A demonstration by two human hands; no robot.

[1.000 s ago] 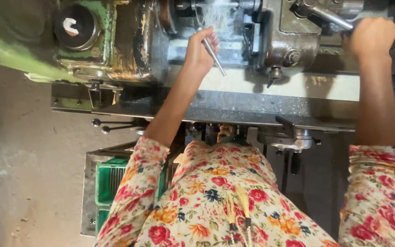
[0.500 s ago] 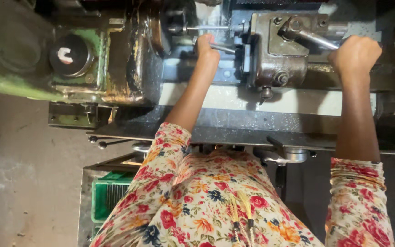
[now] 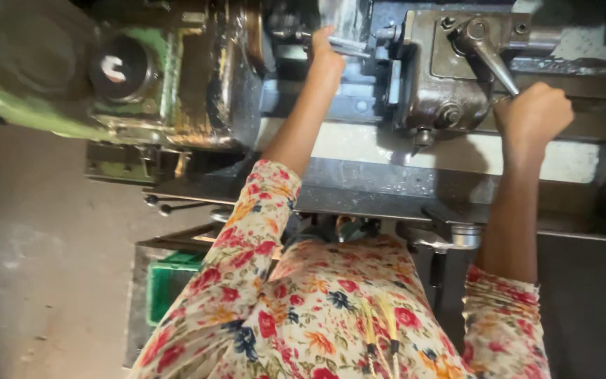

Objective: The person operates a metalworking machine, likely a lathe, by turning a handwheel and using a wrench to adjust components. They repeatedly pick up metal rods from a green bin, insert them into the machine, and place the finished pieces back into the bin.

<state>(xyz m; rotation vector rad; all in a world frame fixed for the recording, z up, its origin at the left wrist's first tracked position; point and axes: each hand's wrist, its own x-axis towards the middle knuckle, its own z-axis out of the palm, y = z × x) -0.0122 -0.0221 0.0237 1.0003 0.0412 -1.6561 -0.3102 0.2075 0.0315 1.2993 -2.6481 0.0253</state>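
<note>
both hands on the machine, left hand now deeper in

since the frame a second ago the left hand (image 3: 325,60) has gone further up into the machine, toward its far edge, and the thin metal rod (image 3: 345,46) it held at a slant now lies nearly level. the right hand (image 3: 533,112) has kept its place on the lever.

the left fingers are curled closed around the near end of the thin metal rod; the rod's long axis runs left to right along the machine's far edge, its free end pointing right toward the grey tool block (image 3: 450,77). the fingertips themselves are hidden behind the knuckles. just left of this hand sits the dark, oily round housing (image 3: 243,77) of the green machine head (image 3: 142,84).

the right fingers are shut in a fist around the lower end of the steel lever (image 3: 489,56), which slants up and left from the fist to its pivot on top of the tool block. so the lever belongs to the right hand, the rod to the left, with the tool block between them.

outward, along the near edge, runs the pale machine bed (image 3: 359,147); below it a green crate (image 3: 170,284) stands on the floor.
</note>
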